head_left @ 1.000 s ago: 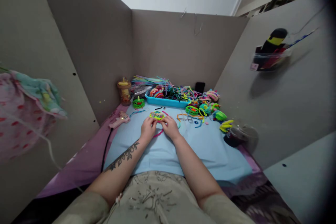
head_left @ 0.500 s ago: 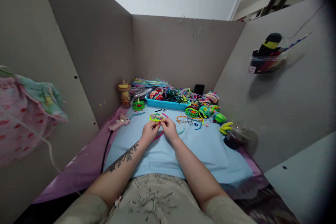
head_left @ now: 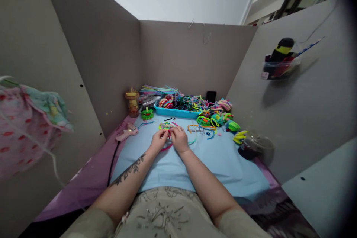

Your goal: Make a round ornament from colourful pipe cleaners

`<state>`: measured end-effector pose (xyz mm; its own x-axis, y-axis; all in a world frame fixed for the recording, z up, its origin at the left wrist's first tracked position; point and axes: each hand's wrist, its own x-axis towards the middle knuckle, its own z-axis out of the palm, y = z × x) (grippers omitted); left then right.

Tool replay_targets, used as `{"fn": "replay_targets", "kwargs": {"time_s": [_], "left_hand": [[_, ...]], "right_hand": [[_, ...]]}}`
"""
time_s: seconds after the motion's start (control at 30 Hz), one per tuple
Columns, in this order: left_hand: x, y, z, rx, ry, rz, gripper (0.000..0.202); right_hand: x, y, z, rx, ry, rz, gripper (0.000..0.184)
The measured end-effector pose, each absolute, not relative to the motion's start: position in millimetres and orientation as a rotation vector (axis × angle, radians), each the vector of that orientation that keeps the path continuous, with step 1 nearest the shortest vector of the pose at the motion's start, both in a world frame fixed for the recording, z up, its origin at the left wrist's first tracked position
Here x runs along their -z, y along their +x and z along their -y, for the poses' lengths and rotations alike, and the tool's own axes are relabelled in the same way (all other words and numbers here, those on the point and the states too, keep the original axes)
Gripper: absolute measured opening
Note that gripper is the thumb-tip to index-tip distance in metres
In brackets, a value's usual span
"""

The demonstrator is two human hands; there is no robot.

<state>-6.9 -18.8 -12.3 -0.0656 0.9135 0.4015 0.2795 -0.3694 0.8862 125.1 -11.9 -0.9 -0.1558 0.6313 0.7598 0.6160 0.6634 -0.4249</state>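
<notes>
My left hand (head_left: 158,140) and my right hand (head_left: 179,138) meet above the blue sheet (head_left: 212,160), fingertips pinched close together. Between them they grip a magenta pipe cleaner (head_left: 167,147), whose loose end curves down below my fingers. Just past the fingertips lies a round yellow-green pipe-cleaner piece (head_left: 165,125) with mixed colours; my fingers partly cover it, and I cannot tell whether they touch it. To the right, orange pipe cleaners (head_left: 192,126) lie beside scissors (head_left: 201,130) and a teal strand (head_left: 193,141).
A blue tray (head_left: 178,112) heaped with pipe cleaners stands at the back. Left are a green frog-like figure (head_left: 147,114), a lidded cup (head_left: 132,103) and a pink glue gun (head_left: 127,132) with a black cord. Several finished pieces (head_left: 203,120) and a dark container (head_left: 247,151) sit right.
My right hand has turned slightly, its fingers now curling further over the top. Both hands stay together at the magenta pipe cleaner. The camera view has shifted a little.
</notes>
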Motion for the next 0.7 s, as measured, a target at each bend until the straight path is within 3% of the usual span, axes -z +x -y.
{"fn": "replay_targets", "kwargs": {"time_s": [0.23,0.37,0.5,0.7], "left_hand": [[13.2,-3.5,18.7,-1.359,1.316,-0.998,0.037],[10.7,-3.8,20.7,-1.36,1.347,-0.993,0.03],[7.3,-6.9,22.7,-1.484,1.55,-1.21,0.015],[2.9,-8.4,27.7,-1.575,1.858,-1.343,0.015]], "right_hand": [[1.3,126.7,12.1,-0.115,-0.947,1.817,0.015],[0.2,124.6,11.6,-0.277,-0.917,1.735,0.013],[2.9,122.6,5.9,-0.716,-0.929,1.547,0.011],[3.4,124.3,4.6,-1.541,-0.859,1.198,0.028]]}}
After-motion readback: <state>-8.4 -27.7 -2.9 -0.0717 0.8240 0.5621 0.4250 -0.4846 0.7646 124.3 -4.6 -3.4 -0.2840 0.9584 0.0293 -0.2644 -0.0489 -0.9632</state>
